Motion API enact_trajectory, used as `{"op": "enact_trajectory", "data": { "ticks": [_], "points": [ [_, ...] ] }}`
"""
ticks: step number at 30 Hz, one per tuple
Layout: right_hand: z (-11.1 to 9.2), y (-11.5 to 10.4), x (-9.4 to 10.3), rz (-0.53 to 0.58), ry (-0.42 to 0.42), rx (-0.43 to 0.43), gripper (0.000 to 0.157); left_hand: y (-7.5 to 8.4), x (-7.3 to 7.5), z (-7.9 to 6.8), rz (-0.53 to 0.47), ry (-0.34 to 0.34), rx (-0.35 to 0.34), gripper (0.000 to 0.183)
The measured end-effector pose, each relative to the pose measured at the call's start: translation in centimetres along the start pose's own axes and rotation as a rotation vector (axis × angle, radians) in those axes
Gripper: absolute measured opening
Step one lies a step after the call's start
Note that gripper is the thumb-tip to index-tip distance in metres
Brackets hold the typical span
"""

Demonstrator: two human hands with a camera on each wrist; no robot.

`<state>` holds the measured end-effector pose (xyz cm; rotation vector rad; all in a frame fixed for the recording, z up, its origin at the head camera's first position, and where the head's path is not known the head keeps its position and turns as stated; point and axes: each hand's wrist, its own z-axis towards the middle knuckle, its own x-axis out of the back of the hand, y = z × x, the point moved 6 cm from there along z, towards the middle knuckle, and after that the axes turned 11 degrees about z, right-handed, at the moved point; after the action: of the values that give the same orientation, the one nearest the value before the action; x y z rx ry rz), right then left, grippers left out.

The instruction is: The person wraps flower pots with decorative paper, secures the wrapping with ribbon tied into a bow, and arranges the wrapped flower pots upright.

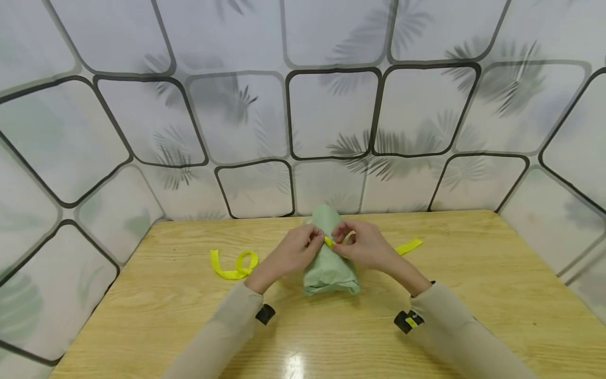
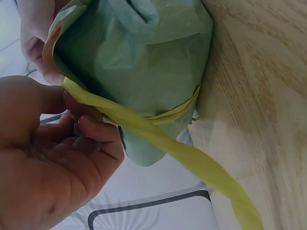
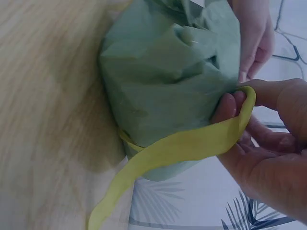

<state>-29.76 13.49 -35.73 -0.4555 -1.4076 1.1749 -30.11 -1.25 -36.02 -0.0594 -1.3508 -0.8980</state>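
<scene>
A long bundle wrapped in pale green paper lies on the table, its crumpled folded end toward me. Yellow ribbon runs around its middle. On top of the bundle my left hand pinches the ribbon between thumb and fingers. Close beside it, my right hand pinches the ribbon too, and a loop bends over its fingertips in the right wrist view. One loose ribbon tail curls on the table at the left; the other sticks out past my right hand. The crossing between my fingers is partly hidden.
The wooden table extends to both sides of the bundle. Behind it and at the sides hangs a pale cloth with dark outlined squares and leaf prints. The bundle's far end lies close to the table's back edge.
</scene>
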Motion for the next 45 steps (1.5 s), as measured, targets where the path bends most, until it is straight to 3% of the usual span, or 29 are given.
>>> {"op": "enact_trajectory", "data": {
  "ticks": [5, 12, 15, 22, 30, 38, 45],
  "points": [
    [0.8, 0.3, -0.3, 0.032, -0.069, -0.107, 0.018, -0.2, 0.0, 0.0, -0.045, -0.025, 0.044, 0.021],
    [1.1, 0.2, -0.4, 0.018, -0.093, -0.077, 0.008, 0.0, 0.2, 0.1, -0.066, -0.06, 0.045, 0.02],
    [1.1, -0.1, -0.3, -0.044, -0.065, 0.008, 0.008, 0.3, 0.4, 0.3, -0.07, -0.069, 0.029, 0.019],
    [0.8, -1.5, -0.3, -0.332, 0.006, 0.325, 0.014, 0.3, 0.3, 0.6, -0.058, -0.084, 0.052, 0.014],
    [0.2, -2.4, -1.0, -0.453, 0.032, 0.531, 0.017, -0.2, 0.3, 0.6, -0.039, -0.079, 0.089, 0.008],
    [-0.2, -2.0, -0.8, -0.358, 0.039, 0.49, 0.01, -0.4, 0.1, 0.5, -0.109, -0.097, 0.153, 0.013],
    [-0.5, -1.5, -0.1, -0.29, 0.015, 0.412, 0.01, 0.1, -0.1, 0.7, -0.05, -0.012, 0.129, 0.01]
  ]
}}
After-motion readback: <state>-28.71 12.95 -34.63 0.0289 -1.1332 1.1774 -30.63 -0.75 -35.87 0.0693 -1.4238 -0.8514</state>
